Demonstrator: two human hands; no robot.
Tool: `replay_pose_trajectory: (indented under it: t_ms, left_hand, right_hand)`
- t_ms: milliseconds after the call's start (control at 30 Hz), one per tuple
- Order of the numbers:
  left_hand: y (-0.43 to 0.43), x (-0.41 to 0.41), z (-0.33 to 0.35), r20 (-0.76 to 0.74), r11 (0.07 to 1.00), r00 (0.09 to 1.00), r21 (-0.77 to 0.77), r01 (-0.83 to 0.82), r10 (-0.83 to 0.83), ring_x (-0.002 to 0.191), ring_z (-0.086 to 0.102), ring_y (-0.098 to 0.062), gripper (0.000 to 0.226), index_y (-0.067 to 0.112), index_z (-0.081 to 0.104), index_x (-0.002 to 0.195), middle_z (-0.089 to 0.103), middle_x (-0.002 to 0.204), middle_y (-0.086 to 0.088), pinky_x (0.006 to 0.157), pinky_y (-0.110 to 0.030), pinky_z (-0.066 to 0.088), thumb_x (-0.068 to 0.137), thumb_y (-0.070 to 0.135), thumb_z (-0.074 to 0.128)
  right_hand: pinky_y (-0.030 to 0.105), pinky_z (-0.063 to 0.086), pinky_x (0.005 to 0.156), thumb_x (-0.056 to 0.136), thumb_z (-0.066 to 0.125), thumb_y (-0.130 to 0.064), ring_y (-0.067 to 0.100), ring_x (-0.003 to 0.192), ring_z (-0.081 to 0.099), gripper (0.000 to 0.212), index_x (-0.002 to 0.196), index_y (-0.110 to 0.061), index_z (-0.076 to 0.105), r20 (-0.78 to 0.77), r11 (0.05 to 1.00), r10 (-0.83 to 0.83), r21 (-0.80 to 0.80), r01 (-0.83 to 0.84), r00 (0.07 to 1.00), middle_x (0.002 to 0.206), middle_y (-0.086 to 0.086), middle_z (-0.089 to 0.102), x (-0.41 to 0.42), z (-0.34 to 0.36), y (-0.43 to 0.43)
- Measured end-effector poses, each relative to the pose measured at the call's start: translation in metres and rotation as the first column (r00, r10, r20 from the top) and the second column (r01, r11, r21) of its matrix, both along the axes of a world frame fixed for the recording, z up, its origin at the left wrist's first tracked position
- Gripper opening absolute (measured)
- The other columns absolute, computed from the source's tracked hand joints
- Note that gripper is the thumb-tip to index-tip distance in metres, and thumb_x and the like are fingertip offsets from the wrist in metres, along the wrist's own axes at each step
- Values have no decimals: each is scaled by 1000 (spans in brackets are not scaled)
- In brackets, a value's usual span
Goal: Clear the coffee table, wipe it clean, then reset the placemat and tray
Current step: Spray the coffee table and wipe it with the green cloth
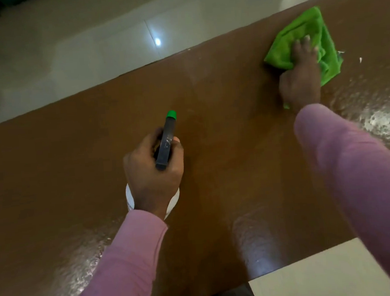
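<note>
Two hands busy: your right hand [300,78] lies flat, fingers spread, pressing the green cloth [301,29] near the far edge of the worktop [214,169]; it looks soft and floppy, so bunch it under your palm; your left hand [154,174] is wrapped round the spray bottle [165,145] at its neck.

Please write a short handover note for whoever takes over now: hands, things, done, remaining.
Left hand grips the spray bottle, upright above the coffee table.
Right hand presses the green cloth on the table near its far edge.
Done: clearing, apparently; parts of the top are wet.
Left: finish wiping, including white specks beside the cloth; then reset placemat and tray, neither in view.
</note>
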State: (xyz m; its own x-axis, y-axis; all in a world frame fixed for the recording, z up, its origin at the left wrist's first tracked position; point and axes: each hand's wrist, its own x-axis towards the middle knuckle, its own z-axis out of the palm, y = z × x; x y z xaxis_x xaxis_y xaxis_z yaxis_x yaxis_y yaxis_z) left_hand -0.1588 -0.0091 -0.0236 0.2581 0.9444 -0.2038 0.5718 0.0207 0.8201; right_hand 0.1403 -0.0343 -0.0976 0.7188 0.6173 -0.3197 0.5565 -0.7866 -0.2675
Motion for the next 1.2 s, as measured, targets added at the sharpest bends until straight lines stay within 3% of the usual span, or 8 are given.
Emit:
replay_pose_trajectory:
  t_ms: [100, 200, 300, 400, 633, 767, 900, 1200]
  left_hand:
    - [0, 0, 1, 1, 999, 999, -12, -34, 34, 46, 49, -8, 14, 22, 58, 75, 46, 52, 18, 45, -6, 31, 89, 24, 61]
    - [0, -1, 4, -4, 1000, 1000, -9, -24, 24, 46, 47, -10, 14, 22, 57, 75, 44, 50, 15, 44, -7, 29, 88, 23, 61]
    - [0, -4, 1, -35, 1000, 999, 8, -29, 30, 45, 43, -15, 10, 25, 58, 77, 47, 50, 8, 44, -14, 28, 86, 24, 62]
    - [-1, -4, -2, -34, 999, 999, 32, -32, 33, 45, 43, -16, 16, 28, 57, 74, 51, 55, 1, 44, -17, 28, 88, 23, 62]
    - [-4, -3, 0, 0, 997, 999, 50, -54, 54, 50, 51, -20, 10, 19, 63, 80, 53, 56, 9, 44, -16, 35, 89, 24, 62]
    - [-4, -4, 2, 7, 995, 997, 68, -73, 73, 52, 52, -21, 7, 20, 63, 83, 56, 58, 8, 43, -22, 38, 89, 25, 62]
    - [-6, -4, 4, 25, 997, 997, 39, -70, 69, 52, 52, -16, 9, 20, 62, 83, 54, 58, 10, 45, -11, 35, 90, 25, 60]
    - [-51, 64, 9, 143, 997, 989, -75, -17, 28, 49, 52, -13, 8, 15, 65, 82, 57, 59, 6, 44, -22, 41, 87, 20, 62]
  right_hand:
    - [49, 11, 117, 76, 37, -12, 39, 145, 8, 75, 149, -6, 24, -8, 999, -25, -33, 25, 1000, 159, 12, 12, -24, 2, 32]
    - [46, 4, 117, 76, 40, -15, 37, 146, 5, 77, 150, -8, 22, -52, 971, 237, 30, -236, 970, 160, 10, 10, -101, -2, 54]
    - [44, -3, 117, 87, 46, -21, 31, 147, -1, 72, 152, -13, 15, -124, 791, 610, 36, -611, 783, 161, 5, 4, -175, 1, 62]
    - [42, -1, 120, 90, 46, -21, 25, 148, 1, 68, 152, -15, 18, -122, 660, 751, 118, -742, 649, 161, 2, 7, -172, -1, 56]
    - [44, 9, 119, 76, 34, -7, 35, 146, 10, 74, 150, -10, 25, -17, 972, 233, 44, -232, 972, 159, 11, 13, 25, 0, 50]
    - [49, 7, 117, 78, 36, 1, 37, 146, 6, 75, 151, -12, 23, -51, 927, 374, -6, -374, 926, 160, 8, 11, 55, 8, 44]
    - [49, 9, 118, 70, 34, -4, 38, 145, 8, 80, 150, -10, 26, -90, 826, 563, 40, -562, 822, 158, 9, 16, 44, 10, -14]
    - [55, 19, 116, 69, 39, -3, 29, 146, 7, 84, 150, -15, 24, -271, 803, 547, -99, -588, 792, 158, 0, 14, -21, 29, -204]
